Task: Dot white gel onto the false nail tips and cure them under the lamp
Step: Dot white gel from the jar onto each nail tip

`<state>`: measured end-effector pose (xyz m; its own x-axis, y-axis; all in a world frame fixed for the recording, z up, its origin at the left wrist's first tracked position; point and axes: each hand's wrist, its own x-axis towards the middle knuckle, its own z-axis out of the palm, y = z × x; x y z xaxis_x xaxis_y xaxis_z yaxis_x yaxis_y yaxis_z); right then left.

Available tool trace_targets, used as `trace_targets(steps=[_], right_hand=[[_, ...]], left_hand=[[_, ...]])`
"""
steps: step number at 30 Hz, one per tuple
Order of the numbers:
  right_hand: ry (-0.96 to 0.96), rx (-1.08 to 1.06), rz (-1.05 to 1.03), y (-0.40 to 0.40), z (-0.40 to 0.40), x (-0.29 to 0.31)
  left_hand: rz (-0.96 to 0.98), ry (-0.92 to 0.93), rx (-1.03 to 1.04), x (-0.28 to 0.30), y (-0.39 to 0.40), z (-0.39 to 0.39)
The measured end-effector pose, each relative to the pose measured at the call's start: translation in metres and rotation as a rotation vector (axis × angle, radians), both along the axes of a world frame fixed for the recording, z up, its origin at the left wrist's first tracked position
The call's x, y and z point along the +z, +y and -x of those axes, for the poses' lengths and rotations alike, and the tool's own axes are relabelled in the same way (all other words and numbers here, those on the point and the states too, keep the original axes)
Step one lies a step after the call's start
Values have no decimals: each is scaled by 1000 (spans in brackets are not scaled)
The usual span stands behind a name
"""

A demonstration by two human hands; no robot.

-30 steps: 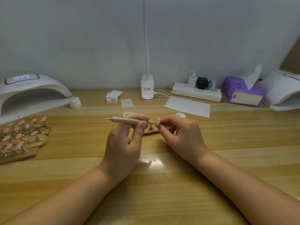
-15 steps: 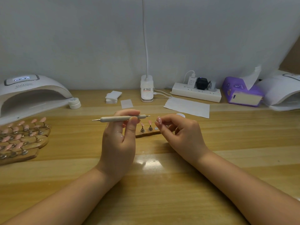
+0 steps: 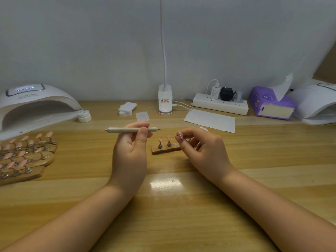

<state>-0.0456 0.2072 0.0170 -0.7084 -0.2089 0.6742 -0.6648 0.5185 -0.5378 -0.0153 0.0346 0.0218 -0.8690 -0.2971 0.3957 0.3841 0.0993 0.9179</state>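
My left hand (image 3: 130,153) pinches a beige dotting pen (image 3: 130,129) level above the table, its metal tip pointing right. My right hand (image 3: 203,150) pinches a pink false nail tip (image 3: 179,135) with white dots, held up just right of the pen's tip. Between the hands lies a small wooden holder strip (image 3: 166,149) with two pink tips (image 3: 164,139) on metal stands and one bare round magnet. A white curing lamp (image 3: 34,104) stands at the far left with its display lit.
Several wooden strips of pink tips (image 3: 23,155) lie at the left edge. A small white jar stack (image 3: 84,115) sits by the lamp. Behind are pads (image 3: 127,108), a desk lamp base (image 3: 165,100), paper (image 3: 211,120), a power strip (image 3: 220,103), purple tissue pack (image 3: 271,104) and second lamp (image 3: 318,102).
My left hand drew the pen leftward, away from the nail tip in my right hand. The holder strip with its two tips is now uncovered between the hands.
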Motion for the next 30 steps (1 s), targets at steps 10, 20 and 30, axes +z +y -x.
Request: trace_targets(steps=[10, 20, 30], right_hand=[[-103, -59, -91, -2, 6, -1], [-290, -204, -158, 0, 9, -6], [-298, -258, -279, 0, 10, -2]], left_hand=[[-128, -129, -60, 0, -2, 5], [-99, -98, -82, 1, 3, 1], [-65, -86, -112, 1, 6, -3]])
